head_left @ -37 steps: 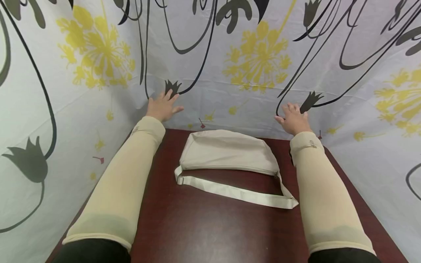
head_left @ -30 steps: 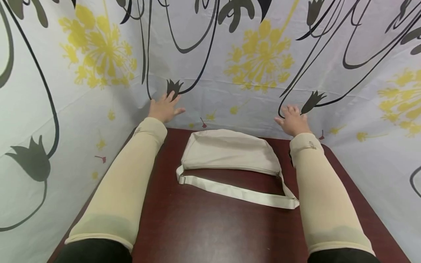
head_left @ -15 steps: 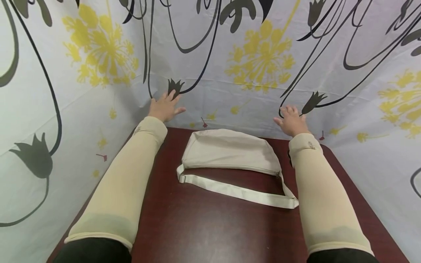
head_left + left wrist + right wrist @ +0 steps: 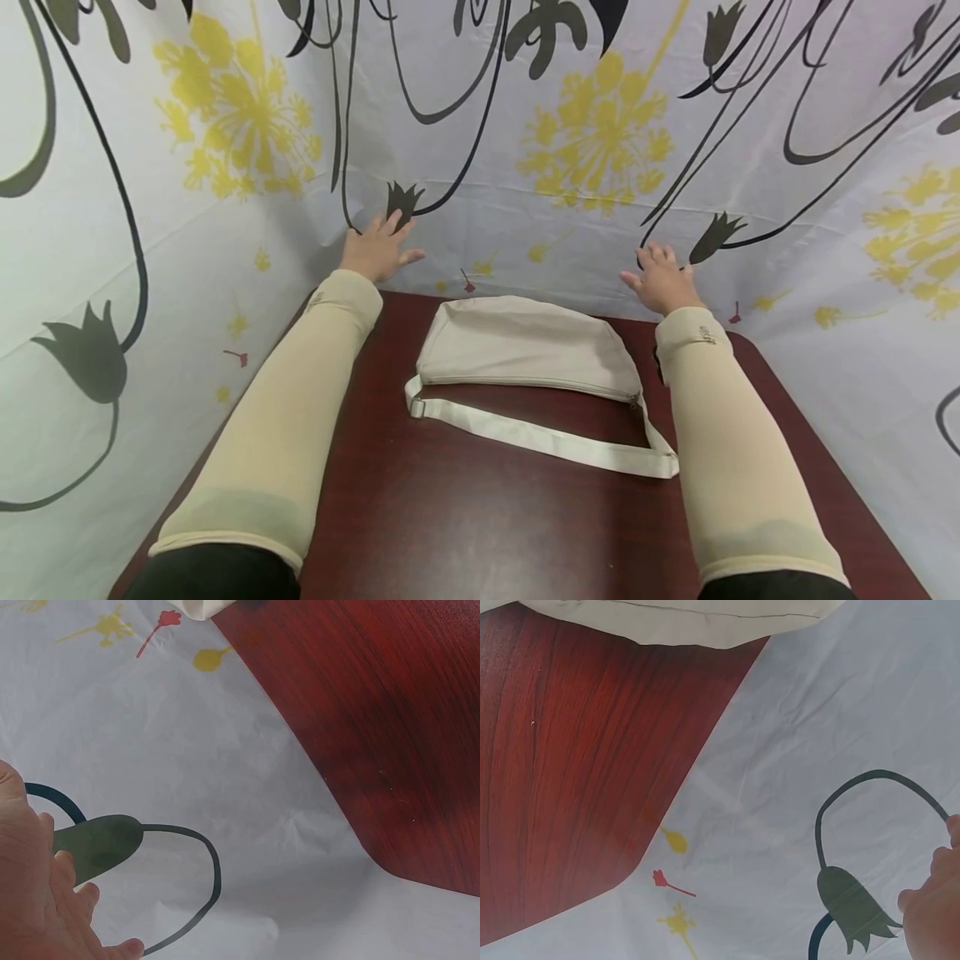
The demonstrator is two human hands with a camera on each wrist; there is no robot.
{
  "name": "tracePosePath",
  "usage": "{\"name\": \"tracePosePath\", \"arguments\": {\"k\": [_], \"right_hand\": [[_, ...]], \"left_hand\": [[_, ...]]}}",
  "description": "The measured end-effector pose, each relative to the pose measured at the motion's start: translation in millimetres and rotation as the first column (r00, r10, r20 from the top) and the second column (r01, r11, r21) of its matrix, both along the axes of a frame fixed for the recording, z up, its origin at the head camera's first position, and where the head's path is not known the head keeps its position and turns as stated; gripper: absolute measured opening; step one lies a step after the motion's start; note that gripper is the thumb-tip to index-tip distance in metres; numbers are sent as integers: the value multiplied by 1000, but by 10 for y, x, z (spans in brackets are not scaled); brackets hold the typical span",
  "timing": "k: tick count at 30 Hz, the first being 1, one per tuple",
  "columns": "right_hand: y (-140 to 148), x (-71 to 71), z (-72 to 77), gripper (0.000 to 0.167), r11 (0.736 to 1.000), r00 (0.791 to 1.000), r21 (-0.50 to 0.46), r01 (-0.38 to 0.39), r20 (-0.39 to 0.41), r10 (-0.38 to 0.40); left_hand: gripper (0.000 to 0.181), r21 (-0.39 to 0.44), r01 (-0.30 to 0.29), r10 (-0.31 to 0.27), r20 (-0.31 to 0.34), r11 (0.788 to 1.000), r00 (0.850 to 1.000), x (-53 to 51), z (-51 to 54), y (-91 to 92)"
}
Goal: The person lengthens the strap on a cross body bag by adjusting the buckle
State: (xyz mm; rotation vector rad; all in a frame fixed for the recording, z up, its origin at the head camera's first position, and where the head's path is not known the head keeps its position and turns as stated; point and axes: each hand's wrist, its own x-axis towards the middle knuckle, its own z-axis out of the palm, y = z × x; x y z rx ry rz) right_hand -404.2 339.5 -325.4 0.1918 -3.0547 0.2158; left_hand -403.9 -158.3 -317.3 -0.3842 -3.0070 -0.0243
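A cream shoulder bag (image 4: 528, 343) lies flat near the far edge of the table, its zipper side facing me. Its strap (image 4: 540, 439) loops out over the wood toward me. Beyond the bag's left end, my left hand (image 4: 377, 247) is held up with its fingers spread, by the patterned curtain. My right hand (image 4: 663, 279) is raised the same way past the bag's right end. Both hands hold nothing; whether they touch the curtain I cannot tell. Only part of the bag (image 4: 697, 619) shows at the top of the right wrist view.
A dark red wooden table (image 4: 480, 525) spreads below, with rounded far corners. White curtain (image 4: 465, 150) printed with yellow and grey flowers hangs behind it and along both sides. Cream sleeve covers (image 4: 262, 433) wrap both forearms over dark sleeves.
The head view has shifted slightly, so the scene sits a little further right on the left side. Both hands stay raised in about the same place, and the bag lies still.
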Motion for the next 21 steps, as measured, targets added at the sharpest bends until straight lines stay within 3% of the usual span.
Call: {"name": "tracePosePath", "arguments": {"k": [11,21], "right_hand": [[-13,22,-17,76,1000,1000,-13,-3,-12,3],[-84,27,-55,72,999,1000,-34,-1,3,1]], "left_hand": [[74,-5,0,0,4,1000,1000,-46,-15,3],[74,3,27,-27,-7,1000,1000,21,-20,-8]]}}
